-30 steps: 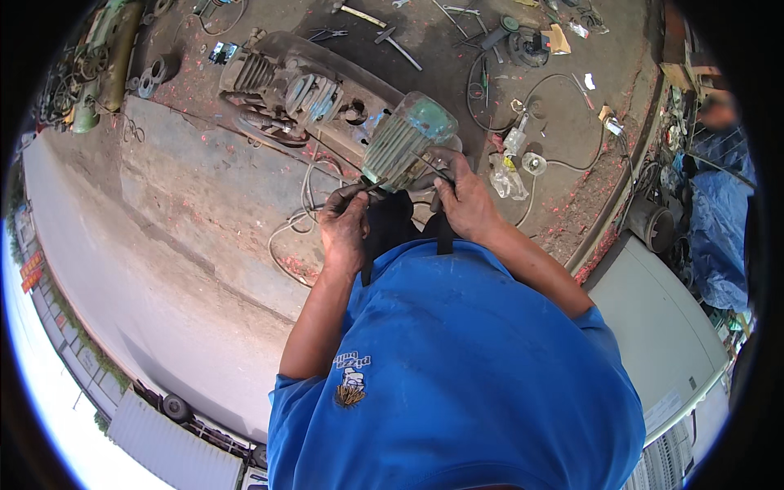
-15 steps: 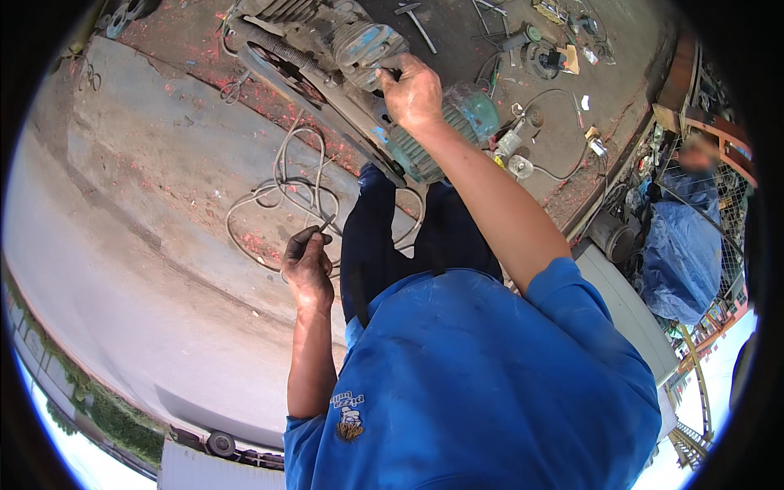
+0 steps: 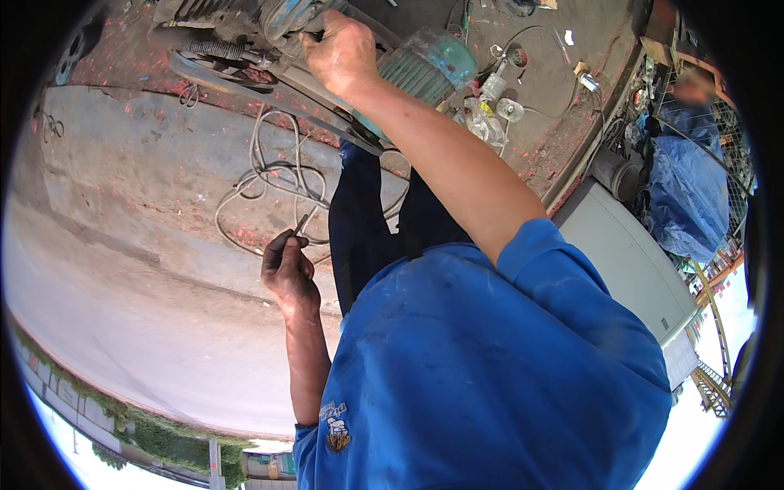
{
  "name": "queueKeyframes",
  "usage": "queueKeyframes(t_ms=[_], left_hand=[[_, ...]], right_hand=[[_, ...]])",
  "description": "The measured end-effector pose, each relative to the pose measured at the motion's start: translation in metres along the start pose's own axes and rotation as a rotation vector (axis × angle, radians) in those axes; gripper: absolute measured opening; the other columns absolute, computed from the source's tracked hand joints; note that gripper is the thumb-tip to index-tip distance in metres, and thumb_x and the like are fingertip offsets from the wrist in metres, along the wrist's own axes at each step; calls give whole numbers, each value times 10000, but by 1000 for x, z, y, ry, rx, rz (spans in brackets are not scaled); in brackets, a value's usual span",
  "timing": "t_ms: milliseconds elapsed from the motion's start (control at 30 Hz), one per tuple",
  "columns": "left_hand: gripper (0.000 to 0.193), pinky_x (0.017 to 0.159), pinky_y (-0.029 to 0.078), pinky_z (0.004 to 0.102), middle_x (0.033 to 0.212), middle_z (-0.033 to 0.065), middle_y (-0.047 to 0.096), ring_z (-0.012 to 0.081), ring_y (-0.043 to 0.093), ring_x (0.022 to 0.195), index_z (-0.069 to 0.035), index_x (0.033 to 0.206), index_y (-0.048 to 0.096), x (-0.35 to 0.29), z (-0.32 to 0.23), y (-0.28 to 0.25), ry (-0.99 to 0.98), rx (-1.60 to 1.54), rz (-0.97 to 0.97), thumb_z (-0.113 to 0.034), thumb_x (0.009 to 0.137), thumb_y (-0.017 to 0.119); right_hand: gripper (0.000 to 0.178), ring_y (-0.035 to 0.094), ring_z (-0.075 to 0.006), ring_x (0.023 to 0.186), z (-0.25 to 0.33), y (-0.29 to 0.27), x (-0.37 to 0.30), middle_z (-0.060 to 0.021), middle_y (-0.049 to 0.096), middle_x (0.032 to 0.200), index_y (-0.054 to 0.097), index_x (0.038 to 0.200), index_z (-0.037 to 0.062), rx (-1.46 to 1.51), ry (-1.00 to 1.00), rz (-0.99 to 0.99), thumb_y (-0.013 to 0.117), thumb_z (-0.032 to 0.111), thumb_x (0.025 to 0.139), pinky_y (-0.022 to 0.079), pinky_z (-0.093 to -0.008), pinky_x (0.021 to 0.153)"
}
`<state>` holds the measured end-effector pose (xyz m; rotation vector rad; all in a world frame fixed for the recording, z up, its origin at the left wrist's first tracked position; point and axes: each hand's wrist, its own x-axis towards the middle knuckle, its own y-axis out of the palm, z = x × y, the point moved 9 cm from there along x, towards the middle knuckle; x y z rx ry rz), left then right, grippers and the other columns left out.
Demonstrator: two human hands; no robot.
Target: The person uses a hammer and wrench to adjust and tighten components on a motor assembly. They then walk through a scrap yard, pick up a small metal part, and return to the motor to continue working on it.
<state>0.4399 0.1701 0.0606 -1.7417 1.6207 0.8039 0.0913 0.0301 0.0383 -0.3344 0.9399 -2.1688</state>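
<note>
My left hand point(image 3: 290, 265), its fingers blackened, pinches a thin dark rod point(image 3: 303, 223) that points upward; its exact kind is too small to tell. At the top, my right hand point(image 3: 341, 57) reaches to a worn round metal housing point(image 3: 290, 16) with blue paint on it. Its fingers are curled against that part, and what they grip is hidden by the hand. The housing belongs to a belt-driven machine with a pulley wheel point(image 3: 253, 76) and belt on its left. A green finned electric motor point(image 3: 420, 73) lies to the right of my right hand.
Looped grey cable point(image 3: 265, 175) lies on the ground beside my legs. Clear plastic bottles or cups point(image 3: 490, 110) lie right of the motor. A pale box-shaped cabinet point(image 3: 625, 253) stands at my right, with a blue tarp point(image 3: 690, 196) beyond it. Scissors point(image 3: 189, 95) lie left.
The view has shifted, so the machine appears higher and further left. My right hand stays at the housing; my left hand keeps the thin rod.
</note>
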Motion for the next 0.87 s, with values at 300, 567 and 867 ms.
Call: queueKeyframes(t_ms=[300, 567, 867], left_hand=[[163, 405, 301, 214, 817, 113, 665, 62, 409, 464, 20, 1069, 633, -9, 12, 30, -31, 46, 49, -65, 930, 633], [126, 394, 286, 202, 792, 108, 682, 46, 399, 441, 9, 1037, 659, -12, 13, 38, -26, 30, 27, -28, 919, 631], [151, 402, 318, 209, 796, 105, 679, 47, 399, 448, 15, 1040, 656, 0, 20, 28, -13, 32, 41, -66, 913, 659]], right_hand=[[272, 641, -416, 831, -1, -9, 1, -210, 663, 853, 625, 828, 1, 82, -169, -156, 794, 199, 750, 513, -481, 742], [137, 657, -325, 886, 14, 16, -3, -99, 678, 896, 663, 801, 67, 0, -340, -132, 725, 157, 718, 542, -446, 768], [383, 555, -361, 1099, 9, 17, -7, -156, 584, 1109, 666, 1127, 124, -203, -305, 85, 748, 299, 796, 496, -478, 909]])
